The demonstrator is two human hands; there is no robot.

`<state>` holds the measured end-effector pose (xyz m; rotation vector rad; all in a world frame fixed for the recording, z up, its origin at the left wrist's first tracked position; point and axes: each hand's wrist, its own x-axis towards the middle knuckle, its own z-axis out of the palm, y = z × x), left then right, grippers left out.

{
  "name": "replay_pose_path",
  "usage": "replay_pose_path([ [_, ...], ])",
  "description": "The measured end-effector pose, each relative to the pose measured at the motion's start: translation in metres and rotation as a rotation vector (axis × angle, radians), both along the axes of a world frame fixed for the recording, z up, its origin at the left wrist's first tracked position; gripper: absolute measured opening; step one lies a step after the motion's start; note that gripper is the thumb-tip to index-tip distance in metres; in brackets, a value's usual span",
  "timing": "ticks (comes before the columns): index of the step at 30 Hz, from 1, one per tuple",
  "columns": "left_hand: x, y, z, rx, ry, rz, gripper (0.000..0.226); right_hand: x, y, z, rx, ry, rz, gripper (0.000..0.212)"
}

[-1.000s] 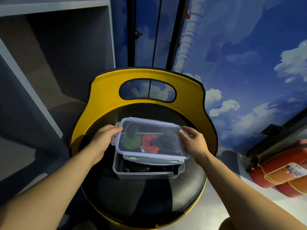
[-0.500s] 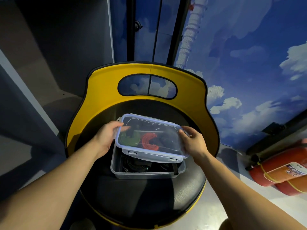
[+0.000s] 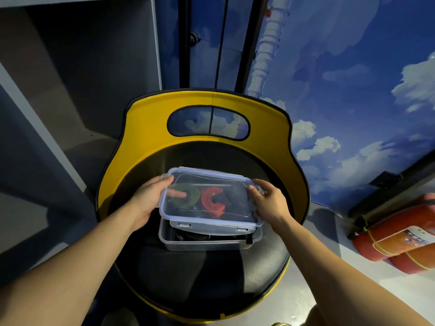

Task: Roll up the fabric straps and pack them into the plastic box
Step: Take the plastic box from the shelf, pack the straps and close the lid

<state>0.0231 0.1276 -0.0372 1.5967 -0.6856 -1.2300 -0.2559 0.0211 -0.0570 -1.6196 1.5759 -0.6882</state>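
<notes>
Both hands (image 3: 270, 203) gripping lid (image 3: 211, 203)

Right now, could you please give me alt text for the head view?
Both hands, left hand and right hand, hold a clear lid above an open plastic box on a black and yellow chair. Rolled green strap and red strap show through it.

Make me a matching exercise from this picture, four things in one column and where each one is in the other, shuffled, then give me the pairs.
Things:
1. lid
2. box
3. red strap
4. fire extinguisher

Places:
A. lying on the floor at the right
B. held by both hands, above the box
C. resting on the black chair seat
D. rolled up, seen through the lid beside a green strap

Pairs: 1-B, 2-C, 3-D, 4-A
</notes>
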Motion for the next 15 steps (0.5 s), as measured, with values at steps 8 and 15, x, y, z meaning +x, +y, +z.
replay_pose_path([
  [8, 0.001, 0.004, -0.01, 0.044, -0.22, 0.257, 0.024, 0.001, 0.004, 0.004, -0.031, 0.07, 0.017, 0.045],
  [15, -0.004, 0.006, -0.013, 0.095, -0.235, 0.228, 0.021, -0.002, 0.006, 0.009, -0.076, 0.23, 0.062, 0.045],
])
